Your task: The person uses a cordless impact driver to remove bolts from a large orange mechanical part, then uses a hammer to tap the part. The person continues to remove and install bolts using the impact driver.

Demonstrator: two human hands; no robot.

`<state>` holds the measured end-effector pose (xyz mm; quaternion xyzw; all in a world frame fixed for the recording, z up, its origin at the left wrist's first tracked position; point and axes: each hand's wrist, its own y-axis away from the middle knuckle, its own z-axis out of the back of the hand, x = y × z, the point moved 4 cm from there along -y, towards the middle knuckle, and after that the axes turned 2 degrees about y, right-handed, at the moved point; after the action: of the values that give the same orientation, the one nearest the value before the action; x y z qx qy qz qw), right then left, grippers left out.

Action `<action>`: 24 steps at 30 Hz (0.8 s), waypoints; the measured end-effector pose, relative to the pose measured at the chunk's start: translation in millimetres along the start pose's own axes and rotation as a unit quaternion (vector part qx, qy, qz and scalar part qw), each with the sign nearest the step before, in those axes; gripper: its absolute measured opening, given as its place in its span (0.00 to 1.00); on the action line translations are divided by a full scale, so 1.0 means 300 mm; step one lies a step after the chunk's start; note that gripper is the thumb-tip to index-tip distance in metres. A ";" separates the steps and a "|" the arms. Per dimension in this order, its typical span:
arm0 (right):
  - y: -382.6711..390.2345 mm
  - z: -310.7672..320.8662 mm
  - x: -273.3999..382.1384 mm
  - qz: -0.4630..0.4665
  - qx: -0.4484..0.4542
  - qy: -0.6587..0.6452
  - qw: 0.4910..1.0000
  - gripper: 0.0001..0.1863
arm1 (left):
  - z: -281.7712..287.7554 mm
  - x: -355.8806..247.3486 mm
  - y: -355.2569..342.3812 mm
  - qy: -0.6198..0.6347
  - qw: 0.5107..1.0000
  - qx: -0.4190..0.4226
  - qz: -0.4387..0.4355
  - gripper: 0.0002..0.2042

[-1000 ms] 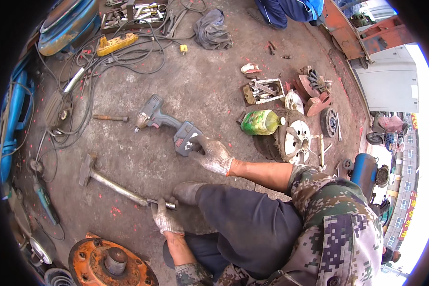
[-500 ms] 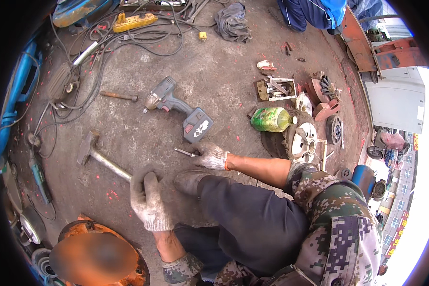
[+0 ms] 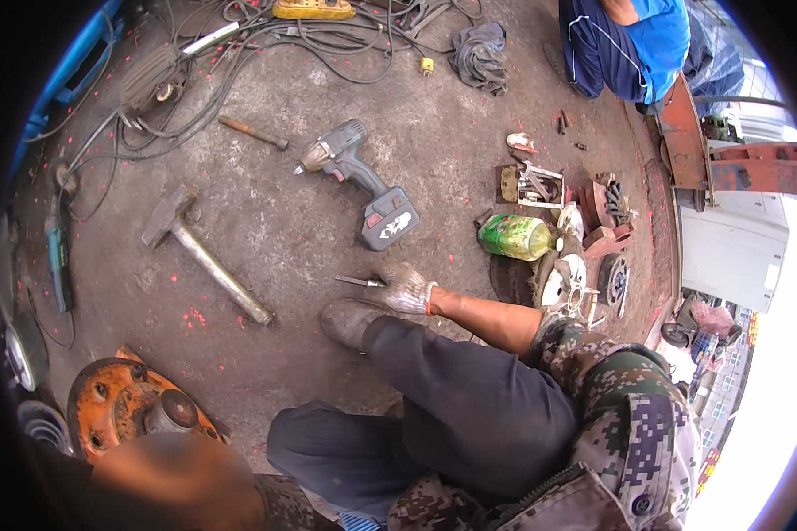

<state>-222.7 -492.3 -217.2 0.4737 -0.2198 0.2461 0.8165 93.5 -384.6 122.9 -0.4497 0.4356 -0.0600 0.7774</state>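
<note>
My right hand [image 3: 406, 288], in a dirty white knitted glove, is closed around a short, slim metal rod [image 3: 356, 281] just above the toe of my shoe [image 3: 350, 322]. The rod points left, and its exact kind is unclear. A sledgehammer [image 3: 221, 271] lies on the ground to the left, untouched, its head away from me. My left sleeve [image 3: 288, 506] and a smeared patch of forearm show at the lower left; the left hand itself is out of sight. Near that forearm sits an orange flanged hub [image 3: 106, 396] with a metal stub. A cordless impact wrench [image 3: 360, 173] lies beyond my right hand.
A rusty steel bar [image 3: 252, 133] lies left of the wrench. Cables [image 3: 328, 62] and an angle grinder [image 3: 58, 265] lie at the left. Rightward are a green-labelled bottle [image 3: 515, 237], a toolbox [image 3: 533, 184] and a wheel hub [image 3: 565, 281]. Another person [image 3: 624, 44] crouches at the far right.
My left hand has let go of the hammer handle and moved down-left out of sight. The hammer now rests on the ground. The right hand still grips the rod. The view has shifted slightly.
</note>
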 end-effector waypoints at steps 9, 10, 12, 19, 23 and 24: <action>-0.033 0.057 -0.115 0.052 -0.051 0.030 0.997 0.30 | 0.088 0.160 0.022 -0.044 0.996 -0.062 0.047 0.24; -0.026 0.066 -0.087 0.067 -0.063 -0.011 0.996 0.29 | 0.107 0.179 0.018 -0.039 0.996 -0.063 0.056 0.24; -0.035 0.058 -0.067 -0.019 -0.033 0.020 0.999 0.24 | 0.159 0.222 0.020 -0.018 0.996 -0.058 0.071 0.25; -0.077 -0.053 -0.131 0.062 -0.084 0.041 0.994 0.17 | 0.185 0.156 0.037 -0.010 0.998 -0.058 0.035 0.25; -0.052 -0.034 -0.202 0.005 -0.079 0.035 0.996 0.17 | 0.226 0.086 0.058 -0.020 0.996 -0.089 0.013 0.25; -0.088 0.003 -0.136 0.001 -0.105 -0.039 0.994 0.15 | 0.242 0.072 0.068 -0.030 0.995 -0.095 0.008 0.25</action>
<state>-238.5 -512.3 -258.5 0.3946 -0.2768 0.2035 0.8522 153.7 -336.1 109.9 -0.5199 0.4197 0.0012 0.7440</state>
